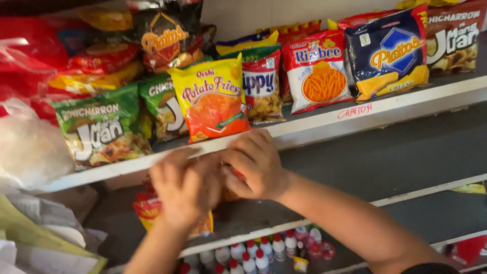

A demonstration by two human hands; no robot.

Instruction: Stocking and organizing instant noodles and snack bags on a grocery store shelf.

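My left hand (183, 189) and my right hand (256, 165) meet just under the front edge of the upper white shelf (385, 104). Together they grip a red and orange snack bag (152, 209), most of which is hidden behind the hands. Its lower corner shows on the middle shelf (324, 215). Right above my hands stands a yellow and red bag of potato snacks (213, 99), upright on the upper shelf.
The upper shelf holds a row of snack bags: green ones (101, 129) at the left, a white and red one (317, 71) and a dark blue one (388, 50) to the right. Small white bottles with red caps (264, 253) fill the lowest shelf. Crumpled plastic and paper (35, 223) lie at the left.
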